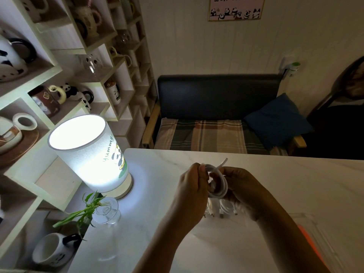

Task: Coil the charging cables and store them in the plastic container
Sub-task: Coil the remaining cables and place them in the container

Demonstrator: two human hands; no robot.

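hands: left hand [194,181] and right hand [239,185] both grip one coiled white cable [217,182] above the bench [295,174] | more cables [226,208] lie on the bench under the hands | clear container [307,221] beside the right forearm | lit lamp [92,152] at left

Part of the white cable coil [217,186] is covered by the right hand's [239,186] fingers. Loose cables [222,208] under the fingers are half hidden; plug types too small to tell. The clear container [307,219] right of the fingers is faint, partly blocked by the forearm.
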